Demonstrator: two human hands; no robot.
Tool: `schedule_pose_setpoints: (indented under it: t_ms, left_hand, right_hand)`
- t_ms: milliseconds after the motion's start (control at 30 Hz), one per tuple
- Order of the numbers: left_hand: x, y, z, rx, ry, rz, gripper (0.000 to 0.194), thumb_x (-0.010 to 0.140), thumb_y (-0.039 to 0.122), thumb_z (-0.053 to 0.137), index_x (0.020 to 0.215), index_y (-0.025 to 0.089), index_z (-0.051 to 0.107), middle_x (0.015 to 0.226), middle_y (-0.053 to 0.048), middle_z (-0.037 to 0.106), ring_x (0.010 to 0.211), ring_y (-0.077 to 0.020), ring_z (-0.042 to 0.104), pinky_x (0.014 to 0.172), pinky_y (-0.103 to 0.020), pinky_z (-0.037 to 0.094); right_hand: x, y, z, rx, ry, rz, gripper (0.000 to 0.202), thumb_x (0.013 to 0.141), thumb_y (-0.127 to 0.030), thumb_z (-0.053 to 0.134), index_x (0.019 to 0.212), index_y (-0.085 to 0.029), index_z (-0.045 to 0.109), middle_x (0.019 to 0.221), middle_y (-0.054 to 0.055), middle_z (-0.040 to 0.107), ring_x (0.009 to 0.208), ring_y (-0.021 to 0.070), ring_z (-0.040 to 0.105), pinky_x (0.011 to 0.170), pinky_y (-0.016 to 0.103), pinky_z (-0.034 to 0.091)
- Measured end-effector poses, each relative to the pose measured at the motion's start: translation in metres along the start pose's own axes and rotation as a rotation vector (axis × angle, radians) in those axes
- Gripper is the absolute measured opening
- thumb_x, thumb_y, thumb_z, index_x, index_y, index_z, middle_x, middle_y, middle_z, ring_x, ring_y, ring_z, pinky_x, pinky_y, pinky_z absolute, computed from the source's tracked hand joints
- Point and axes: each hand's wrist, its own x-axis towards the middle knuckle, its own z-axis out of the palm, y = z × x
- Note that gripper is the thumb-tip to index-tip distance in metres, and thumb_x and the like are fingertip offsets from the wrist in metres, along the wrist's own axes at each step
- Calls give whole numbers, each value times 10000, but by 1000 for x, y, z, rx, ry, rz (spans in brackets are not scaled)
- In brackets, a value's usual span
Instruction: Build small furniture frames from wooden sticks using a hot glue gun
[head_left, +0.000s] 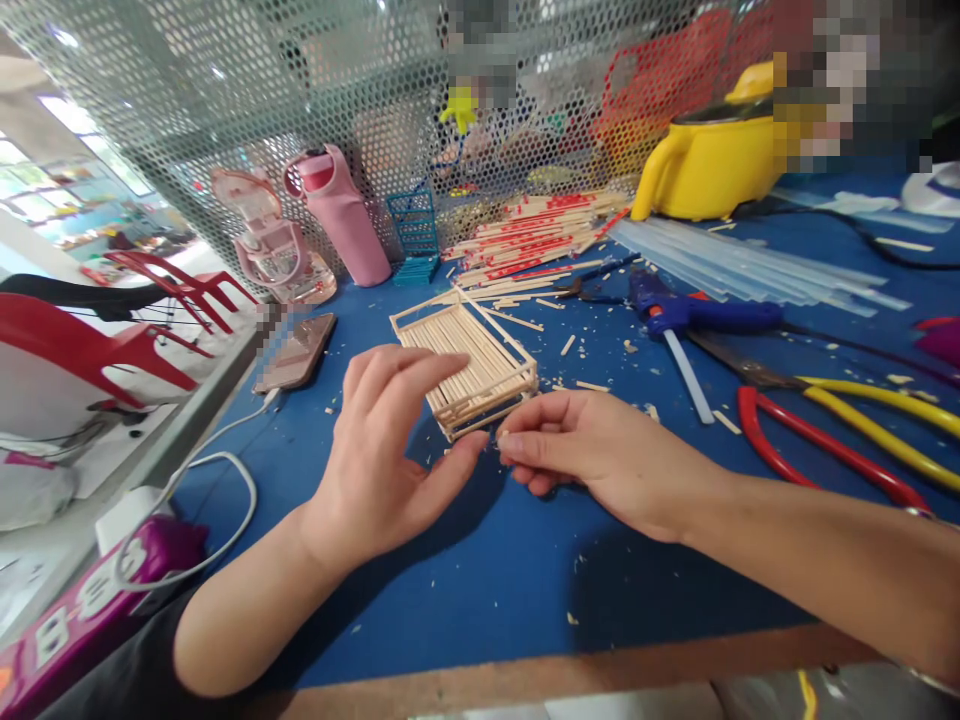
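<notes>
A small tray-like frame built from thin wooden sticks (480, 350) sits on the blue tabletop (480, 580). My left hand (382, 440) is open at its near left side, with the fingers spread over the frame and the thumb pointing at its near corner. Just off that near right corner, my right hand (585, 440) is closed in a pinch, thumb against forefinger. Whatever sits between those fingertips is too small to make out. A blue glue gun (697, 312) with a glue stick lies to the right, beside large cutters with red and yellow handles (832, 420).
Behind the frame lie paper-banded wooden sticks (525, 245) and clear glue sticks (750, 262). A yellow pot (712, 165), pink bottle (349, 225), small blue chair-shaped stand (415, 240) and phone (296, 352) stand or lie around. A purple power strip (97, 610) is at left.
</notes>
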Motion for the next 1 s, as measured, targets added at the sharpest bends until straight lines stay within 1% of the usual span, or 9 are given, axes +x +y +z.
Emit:
schedule_pose_setpoints:
  t_ms: [67,167,367,433,533,633,800,933,1000]
  left_hand:
    - [2,3,-6,54,-32,108,326,757,220,713,1070,248,626,954,-41,597,932,-198,540,876,-364,425]
    - [4,7,-10,6,-77,155,168,799,217,690,956,275,686,848,-18,603,833,-166,538,806,-332,430]
    - [3,10,-7,-77,-80,195,186,826,184,663,995,257,692,837,-19,633,807,-150,548,778,-312,456]
    - [3,10,-7,-81,-54,230,175,815,159,672,975,226,699,832,-29,638,817,-155,544,768,-308,460]
    - [2,9,-7,-67,-36,247,161,807,139,678,951,205,702,833,-34,647,824,-158,542,765,-306,461]
    - [2,8,-6,-72,-32,248,152,812,125,669,939,202,701,823,-30,645,814,-151,541,756,-297,466]
    - [0,6,-4,-104,-52,256,207,787,65,678,942,200,702,828,-25,642,823,-150,535,769,-297,465]
    - [-1,6,-4,-117,-63,273,241,773,61,692,966,204,696,826,-20,633,824,-147,530,768,-288,461]
    - [-1,4,-5,-123,-50,258,318,759,98,719,1048,222,669,861,-18,637,843,-150,544,794,-294,466]
  right_hand:
    - [-3,0,-2,-10,-73,-26,89,716,-224,736,720,-163,672,559,-53,575,444,36,479,416,164,349]
    - [-4,-1,-4,31,-124,-43,158,645,-280,782,698,-171,681,562,-62,545,427,31,413,398,185,273]
    - [-4,-3,-5,49,-175,-2,214,617,-325,802,696,-168,680,582,-45,568,449,34,383,417,196,255]
    - [-4,-4,-7,41,-215,9,258,600,-349,822,716,-161,688,591,-41,574,469,37,410,429,194,277]
    - [-3,-6,-9,15,-269,14,228,649,-334,792,761,-154,710,640,-20,609,510,48,466,459,196,321]
    - [-2,-6,-10,8,-238,6,132,686,-272,748,742,-160,707,628,-22,612,512,54,478,466,201,330]
    - [-1,-7,-10,-79,-190,-32,89,647,-186,766,713,-169,709,606,-48,614,516,41,457,499,192,331]
    - [-2,-10,-11,-138,-220,-105,37,709,-150,697,713,-183,713,680,-45,657,609,51,525,594,186,389]
    - [0,-10,-11,-181,-190,-132,28,732,-173,681,716,-182,701,629,-52,622,561,48,493,546,184,366]
